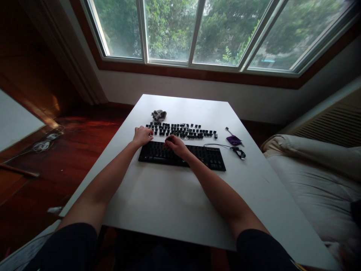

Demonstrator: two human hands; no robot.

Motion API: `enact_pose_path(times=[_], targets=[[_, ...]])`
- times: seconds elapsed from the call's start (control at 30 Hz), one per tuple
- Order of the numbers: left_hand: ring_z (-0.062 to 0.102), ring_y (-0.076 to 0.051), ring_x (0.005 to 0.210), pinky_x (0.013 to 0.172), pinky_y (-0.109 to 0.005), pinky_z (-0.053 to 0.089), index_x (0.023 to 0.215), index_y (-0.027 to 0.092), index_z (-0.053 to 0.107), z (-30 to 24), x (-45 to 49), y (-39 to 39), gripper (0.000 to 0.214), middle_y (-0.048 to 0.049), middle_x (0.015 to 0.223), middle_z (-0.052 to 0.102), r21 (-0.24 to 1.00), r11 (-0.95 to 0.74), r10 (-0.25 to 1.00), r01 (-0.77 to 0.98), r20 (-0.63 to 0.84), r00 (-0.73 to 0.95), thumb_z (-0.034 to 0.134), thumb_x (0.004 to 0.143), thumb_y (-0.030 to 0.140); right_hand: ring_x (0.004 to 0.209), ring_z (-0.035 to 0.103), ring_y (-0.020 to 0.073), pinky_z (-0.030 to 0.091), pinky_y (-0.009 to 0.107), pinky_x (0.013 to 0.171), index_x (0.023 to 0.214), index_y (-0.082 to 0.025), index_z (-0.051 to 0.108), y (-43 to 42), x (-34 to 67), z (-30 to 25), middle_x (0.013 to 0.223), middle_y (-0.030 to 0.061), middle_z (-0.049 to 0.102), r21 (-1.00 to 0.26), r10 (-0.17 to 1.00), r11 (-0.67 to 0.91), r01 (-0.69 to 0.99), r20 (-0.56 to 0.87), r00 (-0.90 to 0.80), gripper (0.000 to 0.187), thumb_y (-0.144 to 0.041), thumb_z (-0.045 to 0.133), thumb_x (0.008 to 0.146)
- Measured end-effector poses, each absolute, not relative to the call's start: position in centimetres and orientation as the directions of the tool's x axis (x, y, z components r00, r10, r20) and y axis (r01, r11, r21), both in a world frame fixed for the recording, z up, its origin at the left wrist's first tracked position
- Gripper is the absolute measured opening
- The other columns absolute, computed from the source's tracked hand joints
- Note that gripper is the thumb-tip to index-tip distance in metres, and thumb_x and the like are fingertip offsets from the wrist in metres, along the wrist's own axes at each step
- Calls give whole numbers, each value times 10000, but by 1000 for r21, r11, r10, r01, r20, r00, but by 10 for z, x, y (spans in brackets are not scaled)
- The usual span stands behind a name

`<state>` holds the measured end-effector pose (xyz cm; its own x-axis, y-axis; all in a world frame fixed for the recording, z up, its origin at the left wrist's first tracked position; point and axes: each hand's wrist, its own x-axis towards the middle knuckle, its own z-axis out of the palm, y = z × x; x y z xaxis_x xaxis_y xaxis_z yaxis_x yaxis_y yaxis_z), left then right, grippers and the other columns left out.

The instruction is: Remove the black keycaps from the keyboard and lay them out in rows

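A black keyboard [208,156] lies across the middle of a white table [169,203]. Behind it are rows of loose black keycaps [186,131]. My left hand [143,135] rests at the keyboard's far left corner with fingers curled, touching the end of the keycap rows; what it holds is too small to make out. My right hand [176,146] sits on the keyboard's upper middle, fingers pinched on a small dark piece that looks like a keycap.
A crumpled grey cloth [158,114] lies behind the keycaps. A purple pouch [234,140] with a thin tool and the keyboard's black cable [238,151] lie at the right. A bed [316,177] borders the table's right side. Wooden floor with cables is at the left.
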<state>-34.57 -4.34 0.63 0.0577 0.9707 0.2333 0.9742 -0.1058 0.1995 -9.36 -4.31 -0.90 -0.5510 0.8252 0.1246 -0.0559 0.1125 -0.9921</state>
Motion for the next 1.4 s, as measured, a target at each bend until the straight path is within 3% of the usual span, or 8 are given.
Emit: enact_pose_path(times=[0.23, 0.63, 0.87, 1.03, 1.2, 1.4], targets=[[546, -312, 994, 915, -474, 323, 873, 256, 738, 8, -344, -59, 137, -80, 925, 729, 232, -61, 955, 971, 297, -11, 633, 849, 341, 643, 596, 138, 449, 242, 637, 894, -207, 689, -59, -107, -4, 690, -21, 677, -914, 777, 382, 139, 236, -583, 180, -376, 665, 837], [543, -317, 1047, 916, -479, 334, 911, 244, 726, 9, -348, -73, 175, -92, 1051, 738, 275, -10, 931, 961, 353, -92, 554, 899, 276, 582, 499, 131, 348, 240, 598, 830, -213, 678, -72, -115, 2, 634, -33, 614, -772, 699, 571, 279, 280, -657, 101, -301, 649, 871], [630, -250, 948, 905, -408, 397, 943, 247, 738, 18, -343, -81, 186, -48, 982, 748, 312, -212, 944, 926, 309, 112, 561, 909, 291, 675, 566, 151, 380, 247, 676, 975, -236, 698, -79, -106, 12, 785, 2, 672, -604, 545, 750, 271, 331, -770, 110, -238, 651, 876], [640, -205, 847, 811, -323, 450, 957, 245, 750, 28, -337, -86, 204, -26, 893, 733, 355, -359, 925, 863, 259, 278, 565, 885, 293, 591, 555, 135, 396, 247, 641, 1000, -234, 675, -74, -101, -2, 675, -29, 641, -693, 625, 671, 264, 337, -704, 124, -288, 639, 895], [632, -191, 807, 756, -300, 461, 955, 242, 752, 33, -333, -89, 204, -23, 877, 723, 386, -417, 906, 823, 250, 341, 568, 871, 268, 706, 692, 159, 516, 274, 707, 1002, -224, 602, -70, -102, -16, 779, -4, 733, -914, 758, 392, 103, 257, -599, 151, -343, 592, 910], [643, -179, 796, 741, -292, 485, 989, 240, 726, 35, -323, -94, 197, -21, 936, 731, 472, -416, 909, 777, 237, 342, 573, 902, 328, 778, 701, 195, 560, 338, 768, 947, -244, 602, -64, -101, -14, 806, 11, 727, -949, 870, 310, 59, 258, -421, 158, -380, 630, 873]])
